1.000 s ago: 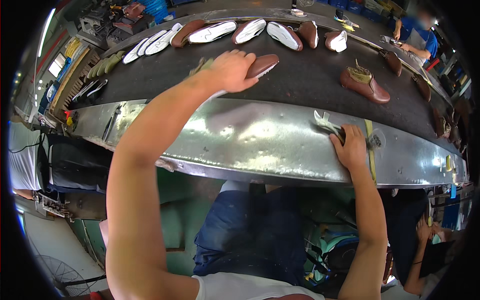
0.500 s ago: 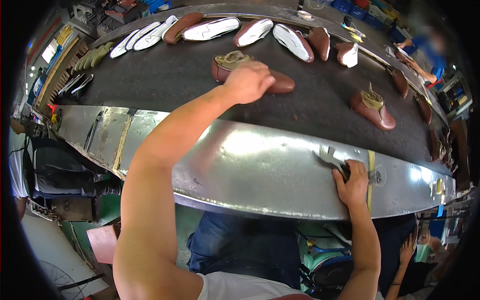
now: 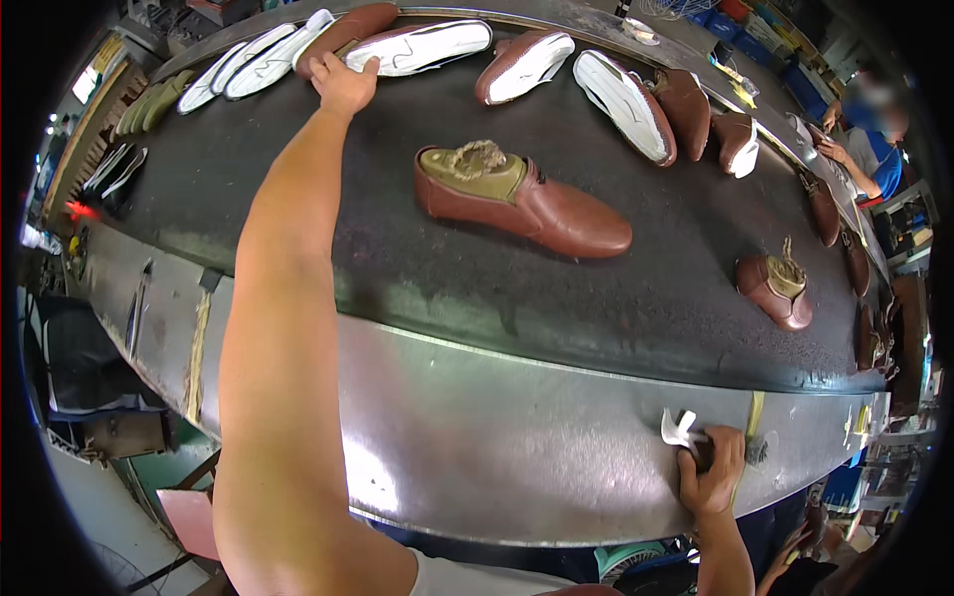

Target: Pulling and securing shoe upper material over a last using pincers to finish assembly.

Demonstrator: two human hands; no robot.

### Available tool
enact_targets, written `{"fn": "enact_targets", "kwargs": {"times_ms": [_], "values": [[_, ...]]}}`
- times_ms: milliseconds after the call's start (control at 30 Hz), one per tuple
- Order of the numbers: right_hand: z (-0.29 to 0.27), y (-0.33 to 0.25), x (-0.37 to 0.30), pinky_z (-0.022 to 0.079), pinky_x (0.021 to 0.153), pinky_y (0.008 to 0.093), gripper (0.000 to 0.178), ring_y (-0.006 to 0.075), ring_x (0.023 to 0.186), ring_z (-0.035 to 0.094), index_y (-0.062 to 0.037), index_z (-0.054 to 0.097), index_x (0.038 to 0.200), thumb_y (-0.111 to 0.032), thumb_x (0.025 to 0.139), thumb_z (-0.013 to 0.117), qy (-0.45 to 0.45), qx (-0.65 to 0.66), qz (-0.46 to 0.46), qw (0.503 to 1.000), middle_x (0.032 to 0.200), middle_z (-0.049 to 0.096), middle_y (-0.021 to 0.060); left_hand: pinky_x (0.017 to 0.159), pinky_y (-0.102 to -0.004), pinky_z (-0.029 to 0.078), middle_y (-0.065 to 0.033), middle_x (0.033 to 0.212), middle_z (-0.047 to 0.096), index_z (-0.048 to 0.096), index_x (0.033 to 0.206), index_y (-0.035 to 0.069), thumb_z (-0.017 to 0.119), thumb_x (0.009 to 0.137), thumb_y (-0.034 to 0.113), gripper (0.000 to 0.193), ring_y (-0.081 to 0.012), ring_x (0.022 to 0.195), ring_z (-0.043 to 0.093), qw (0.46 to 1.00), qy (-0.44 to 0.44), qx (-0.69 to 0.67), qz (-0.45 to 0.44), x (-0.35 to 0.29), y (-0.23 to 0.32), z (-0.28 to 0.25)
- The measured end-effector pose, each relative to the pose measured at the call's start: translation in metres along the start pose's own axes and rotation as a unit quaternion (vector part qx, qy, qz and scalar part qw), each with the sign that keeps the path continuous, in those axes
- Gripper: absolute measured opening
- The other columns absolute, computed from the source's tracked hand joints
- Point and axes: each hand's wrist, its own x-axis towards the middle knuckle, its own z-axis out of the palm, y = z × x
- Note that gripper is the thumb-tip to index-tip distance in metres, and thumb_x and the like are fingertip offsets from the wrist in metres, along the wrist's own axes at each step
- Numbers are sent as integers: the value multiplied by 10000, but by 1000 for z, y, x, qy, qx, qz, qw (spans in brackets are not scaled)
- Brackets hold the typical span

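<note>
My left hand reaches to the far row of shoes, its thumb and fingers apart. It is at the near ends of a brown shoe and a white-soled shoe lying on its side; whether it grips either is unclear. My right hand rests on the metal ledge, closed round a metal hand tool with a curved, forked head; its handle is mostly hidden. Between my hands and the row, a brown slip-on shoe stands upright on an olive last with a rope loop on top.
More white-soled brown shoes line the far edge of the black conveyor belt. Another brown shoe stands at the right. A metal ledge runs along the near side. A person works at the far right.
My left hand has let go of the brown slip-on shoe and moved far left to the row. The shoe now stands alone. My right hand keeps the metal tool; the view has shifted.
</note>
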Motion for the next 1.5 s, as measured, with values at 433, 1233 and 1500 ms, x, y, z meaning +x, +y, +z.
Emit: {"fn": "enact_targets", "kwargs": {"times_ms": [433,1233,1500], "values": [[7,-8,10,448,782,498,408,405,852,555,-3,571,1081,-222,777,733,-23,7,-2,1000,974,578,205,936,-389,517,-235,1177,684,589,1225,-117,828,724,593,901,-329,1071,683,982,-164,-81,-42,23,15,30],[21,-47,-42,410,1022,515,625,377,1241,517,-31,572,1280,-523,899,625,47,-158,104,981,1305,584,159,1168,-337,271,-187,1563,372,106,1603,27,887,703,138,1197,-259,1441,361,780,-501,-375,-10,-653,-70,-434],[-14,-76,-133,417,1035,521,732,397,1320,446,12,485,1371,-471,863,695,-29,-127,43,991,1398,513,188,1132,-542,342,-367,1489,341,276,1528,-10,734,776,602,1072,-521,1376,377,795,-496,-32,347,-758,-41,-347]]}}
